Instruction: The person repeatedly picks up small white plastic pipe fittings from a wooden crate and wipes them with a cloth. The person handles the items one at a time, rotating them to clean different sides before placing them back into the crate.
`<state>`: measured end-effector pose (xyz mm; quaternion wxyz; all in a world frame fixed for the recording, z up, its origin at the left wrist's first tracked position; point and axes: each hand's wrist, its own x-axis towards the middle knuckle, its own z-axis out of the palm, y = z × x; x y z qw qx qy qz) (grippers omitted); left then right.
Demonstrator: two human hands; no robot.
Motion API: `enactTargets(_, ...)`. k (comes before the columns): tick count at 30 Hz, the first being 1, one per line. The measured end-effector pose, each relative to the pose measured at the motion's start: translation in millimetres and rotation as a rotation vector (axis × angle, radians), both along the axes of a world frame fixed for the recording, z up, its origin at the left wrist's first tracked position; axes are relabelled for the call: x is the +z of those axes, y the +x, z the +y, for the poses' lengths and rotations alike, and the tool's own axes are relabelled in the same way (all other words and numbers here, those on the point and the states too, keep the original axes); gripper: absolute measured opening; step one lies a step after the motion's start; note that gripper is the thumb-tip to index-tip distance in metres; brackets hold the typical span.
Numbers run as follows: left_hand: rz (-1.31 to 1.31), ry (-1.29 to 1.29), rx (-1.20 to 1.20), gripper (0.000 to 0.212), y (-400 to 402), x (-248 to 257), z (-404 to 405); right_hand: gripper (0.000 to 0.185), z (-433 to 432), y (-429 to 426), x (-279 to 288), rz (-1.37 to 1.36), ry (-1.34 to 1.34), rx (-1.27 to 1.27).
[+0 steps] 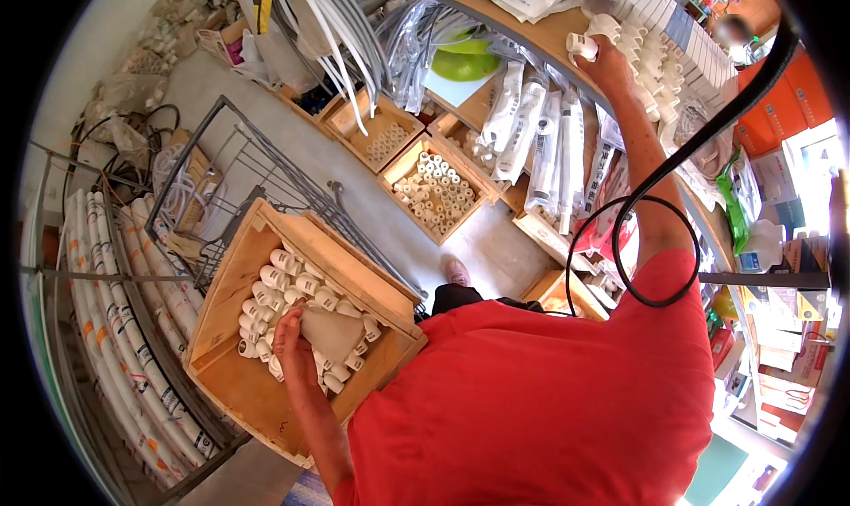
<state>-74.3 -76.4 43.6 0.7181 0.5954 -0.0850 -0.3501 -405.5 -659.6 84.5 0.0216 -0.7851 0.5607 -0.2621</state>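
My left hand [295,346] holds a grey-beige cloth [332,333] over a wooden crate [246,386] that contains many white plastic pipe fittings [272,277]. At the upper right, my right hand [607,64] grips a white plastic pipe fitting [582,46] above the edge of a wooden shelf [564,24]. Rows of similar white fittings [664,74] stand on that shelf, just beside my right hand. The crate rests by a grey wire cart [246,141].
Wooden boxes of small white fittings [438,194] stand on the floor ahead. Wrapped white pipes [133,346] lie in a rack at left. Bagged parts [524,127] hang under the shelf. A black cable [717,127] loops past my right arm. A person [734,34] is at the far upper right.
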Motion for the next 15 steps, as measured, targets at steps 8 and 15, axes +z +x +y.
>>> enactTargets(8, 0.049, -0.034, -0.001, 0.017, -4.7, -17.1, -6.1, 0.051, 7.4, -0.8, 6.6, 0.113, -0.138, 0.058)
enactTargets(15, 0.058, -0.027, 0.024, 0.017, -5.8, -23.0, -7.2, 0.052, -2.9, -3.1, 3.9, 0.119, -0.081, 0.099)
